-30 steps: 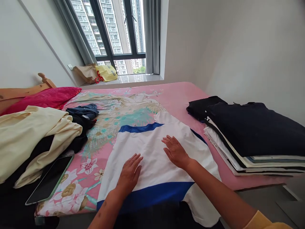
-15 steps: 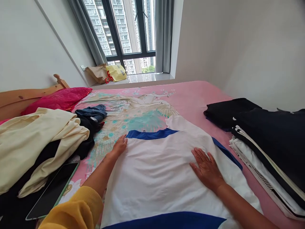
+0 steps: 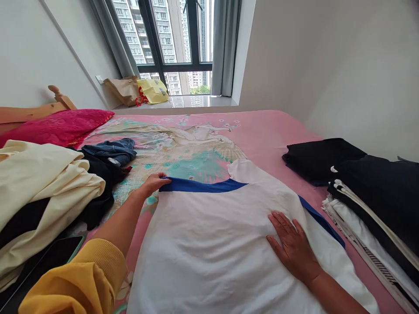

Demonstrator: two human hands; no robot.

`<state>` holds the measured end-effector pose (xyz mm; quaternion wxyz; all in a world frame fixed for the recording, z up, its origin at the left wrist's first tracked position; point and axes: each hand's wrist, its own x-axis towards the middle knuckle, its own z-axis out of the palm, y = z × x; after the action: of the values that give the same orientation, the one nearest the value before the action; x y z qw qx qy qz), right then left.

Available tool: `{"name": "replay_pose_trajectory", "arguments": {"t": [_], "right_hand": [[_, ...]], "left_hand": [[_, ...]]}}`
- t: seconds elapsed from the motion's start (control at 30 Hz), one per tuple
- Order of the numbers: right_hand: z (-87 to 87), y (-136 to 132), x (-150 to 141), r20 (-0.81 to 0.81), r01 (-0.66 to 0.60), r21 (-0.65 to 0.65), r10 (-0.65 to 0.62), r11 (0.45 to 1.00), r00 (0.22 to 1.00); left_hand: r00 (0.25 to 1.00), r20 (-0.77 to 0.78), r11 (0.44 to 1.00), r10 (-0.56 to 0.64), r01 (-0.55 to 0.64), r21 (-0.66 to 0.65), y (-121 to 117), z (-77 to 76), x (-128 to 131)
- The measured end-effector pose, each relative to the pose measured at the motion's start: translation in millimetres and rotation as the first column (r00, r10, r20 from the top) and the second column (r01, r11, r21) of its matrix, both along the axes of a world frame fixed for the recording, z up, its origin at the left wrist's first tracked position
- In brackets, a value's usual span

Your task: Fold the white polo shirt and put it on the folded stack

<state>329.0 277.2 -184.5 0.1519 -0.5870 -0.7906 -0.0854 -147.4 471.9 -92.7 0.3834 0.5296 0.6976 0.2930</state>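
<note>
White shirt [image 3: 222, 244] with blue trim lies spread flat on the pink floral bed [image 3: 262, 131], its blue-banded far edge toward the window. Left hand [image 3: 153, 182] reaches to the far left corner, grip pinched on the blue band there, sleeve of yellow knit pushed up the forearm; right hand [image 3: 293, 246] lies flat and released, palm down, fingers spread, pressing the shirt's right side. Loose heap of cream and dark clothes [image 3: 49, 183] sits to the left beside a red pillow [image 3: 59, 127], folded dark and white stack [image 3: 373, 196] to the right.
</note>
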Motion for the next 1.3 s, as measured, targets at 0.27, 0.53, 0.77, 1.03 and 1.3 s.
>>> {"name": "replay_pose_trajectory", "arguments": {"t": [0.27, 0.53, 0.77, 1.03, 1.3], "right_hand": [[41.4, 34.0, -23.4, -0.327, 0.039, -0.025, -0.045, 0.999, 0.944], [77.1, 210.1, -46.1, -0.694, 0.189, -0.476, -0.499, 0.859, 0.519], [43.4, 253.1, -35.1, -0.664, 0.208, -0.637, -0.666, 0.742, 0.340], [44.0, 238.1, -25.5, -0.878, 0.270, -0.326, -0.396, 0.906, 0.268], [3.0, 240.7, -20.2, -0.787, 0.320, -0.306, -0.427, 0.897, 0.445]], "left_hand": [[0.944, 0.292, 0.982, 0.153, -0.111, -0.155, -23.7, -17.7, 4.2], [0.908, 0.324, 0.961, 0.267, -0.276, -0.020, -17.1, -51.2, 12.3], [0.895, 0.329, 0.947, 0.302, -0.322, 0.004, -12.4, -65.1, 5.6], [0.945, 0.183, 0.906, 0.272, -0.316, 0.281, -24.3, -49.0, 9.6], [0.734, -0.626, 0.965, 0.262, -0.185, 0.187, -17.3, -67.0, 16.5]]}}
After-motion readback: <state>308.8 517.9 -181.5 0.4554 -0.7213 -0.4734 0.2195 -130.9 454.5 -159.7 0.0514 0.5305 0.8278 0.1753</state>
